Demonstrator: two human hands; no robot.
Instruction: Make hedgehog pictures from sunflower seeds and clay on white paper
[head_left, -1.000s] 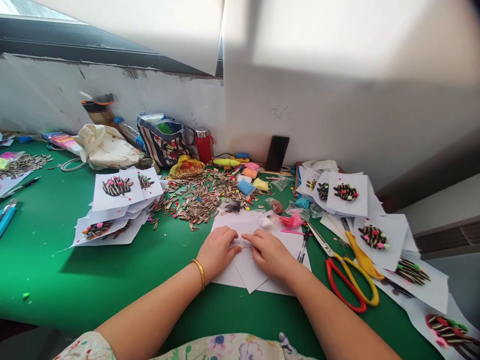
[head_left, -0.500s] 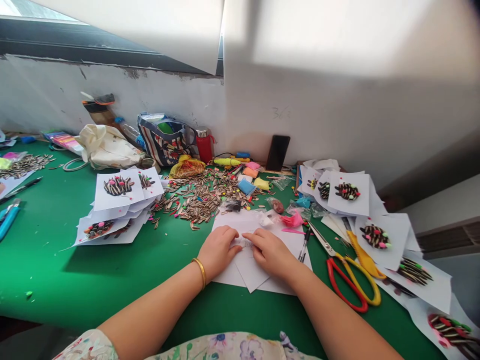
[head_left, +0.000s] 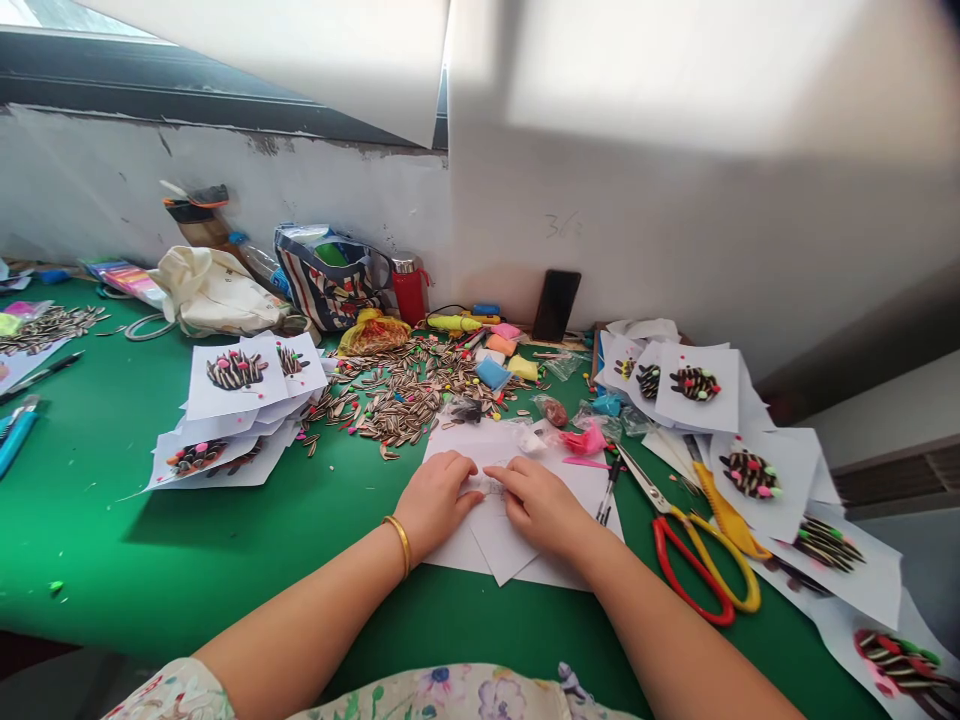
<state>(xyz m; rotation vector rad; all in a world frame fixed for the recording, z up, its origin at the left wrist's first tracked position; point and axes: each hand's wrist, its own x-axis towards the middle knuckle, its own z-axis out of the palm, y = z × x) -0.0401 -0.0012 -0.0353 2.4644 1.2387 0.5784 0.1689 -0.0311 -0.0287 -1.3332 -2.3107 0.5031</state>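
My left hand rests on a white paper sheet, its fingers curved and the thumb apart from them. Opposite it, my right hand lies on the same sheet with its index finger stretched toward the left fingertips. A narrow gap separates the two hands, and faint lines drawn on the paper show in it. Under this sheet lies another white paper. Beyond the fingers are a clump of white clay in clear wrap and a pink clay lump. A black pen lies right of my right hand.
Striped sunflower seeds are heaped behind the papers. Scissors with red and yellow handles lie at right, beside a yellow-handled tool. Seed-decorated cards are stacked left, more cards right. A phone leans on the wall.
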